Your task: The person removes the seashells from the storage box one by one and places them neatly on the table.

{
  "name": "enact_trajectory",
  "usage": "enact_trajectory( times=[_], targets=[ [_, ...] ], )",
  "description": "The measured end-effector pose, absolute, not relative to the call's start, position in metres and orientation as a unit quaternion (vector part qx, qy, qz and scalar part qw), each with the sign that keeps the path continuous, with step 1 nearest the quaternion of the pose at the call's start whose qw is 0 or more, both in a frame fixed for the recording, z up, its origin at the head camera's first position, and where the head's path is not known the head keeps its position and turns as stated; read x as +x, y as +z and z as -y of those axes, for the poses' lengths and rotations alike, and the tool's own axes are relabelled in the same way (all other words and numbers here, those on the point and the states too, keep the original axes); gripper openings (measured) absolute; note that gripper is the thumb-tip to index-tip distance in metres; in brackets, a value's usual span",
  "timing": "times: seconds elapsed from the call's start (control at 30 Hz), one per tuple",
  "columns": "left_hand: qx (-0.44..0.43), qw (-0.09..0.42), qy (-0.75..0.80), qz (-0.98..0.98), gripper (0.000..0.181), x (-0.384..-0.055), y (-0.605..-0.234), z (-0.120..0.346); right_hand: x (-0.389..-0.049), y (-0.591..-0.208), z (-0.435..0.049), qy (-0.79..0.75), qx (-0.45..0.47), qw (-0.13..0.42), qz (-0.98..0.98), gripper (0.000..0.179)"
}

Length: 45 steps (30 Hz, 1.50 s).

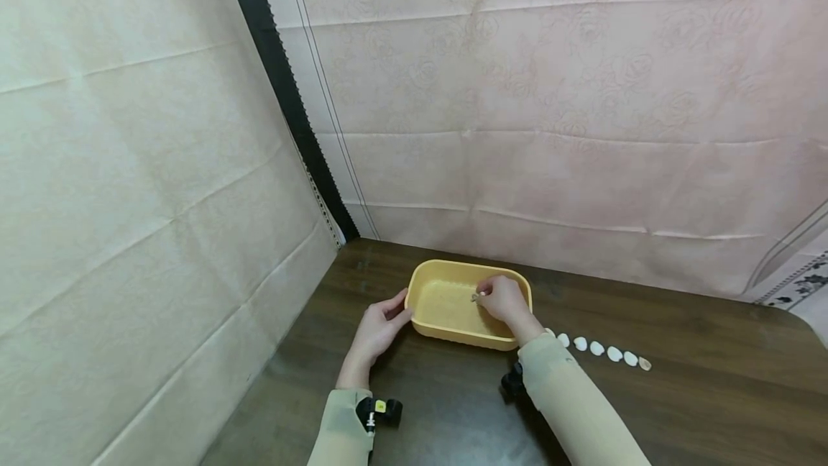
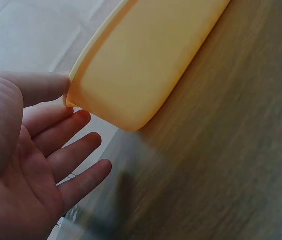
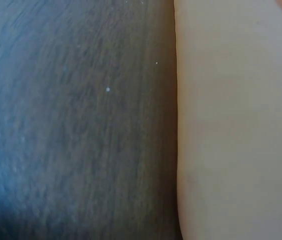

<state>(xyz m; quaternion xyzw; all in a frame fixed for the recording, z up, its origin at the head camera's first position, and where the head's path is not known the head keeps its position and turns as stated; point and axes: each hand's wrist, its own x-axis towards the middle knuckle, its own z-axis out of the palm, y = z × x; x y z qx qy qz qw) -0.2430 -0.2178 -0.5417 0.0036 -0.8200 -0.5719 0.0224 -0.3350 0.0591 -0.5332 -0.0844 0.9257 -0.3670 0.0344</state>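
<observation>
A yellow plastic basin sits on the brown wooden table. At its left end my left hand pinches the rim between thumb and forefinger; the left wrist view shows the other fingers spread loosely below. My right hand reaches over the near right side into the basin. Its fingertips pinch a small pale and brown shell-like piece, too small to make out clearly. In the right wrist view only the basin's outer wall and table show, so that hand is hidden there.
Several small white oval pieces, shell-like, lie in a row on the table right of the basin, partly behind the right sleeve. Pale patterned cloth hangs behind the table, with another sheet at the left.
</observation>
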Motion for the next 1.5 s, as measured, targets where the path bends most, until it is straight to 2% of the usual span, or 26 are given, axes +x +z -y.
enact_trajectory(
  times=[0.2, 0.37, 0.57, 0.8, 1.07, 1.37, 1.5],
  targets=[
    [0.003, 0.022, -0.572, 0.820, 0.049, -0.243, -0.542, 0.219, -0.331, -0.532, -0.058, -0.373, -0.084, 0.039, -0.923, 0.018],
    [0.004, 0.023, -0.568, 0.822, 0.050, -0.241, -0.542, 0.219, -0.331, -0.532, -0.057, -0.365, -0.074, 0.035, -0.927, 0.014],
    [0.010, 0.022, -0.565, 0.824, 0.049, -0.240, -0.541, 0.218, -0.330, -0.529, -0.056, -0.355, -0.082, -0.004, -0.931, 0.011],
    [0.008, 0.022, -0.564, 0.825, 0.049, -0.239, -0.542, 0.218, -0.325, -0.517, -0.059, -0.383, -0.098, -0.022, -0.918, 0.027],
    [0.008, 0.022, -0.570, 0.821, 0.049, -0.240, -0.543, 0.219, -0.314, -0.503, -0.071, -0.458, -0.091, -0.016, -0.884, 0.027],
    [0.007, 0.023, -0.569, 0.822, 0.049, -0.242, -0.541, 0.217, -0.303, -0.498, -0.098, -0.559, -0.095, 0.011, -0.823, 0.038],
    [0.009, 0.021, -0.568, 0.823, 0.049, -0.242, -0.540, 0.215, -0.295, -0.497, -0.113, -0.572, -0.099, -0.004, -0.814, 0.041]
  ],
)
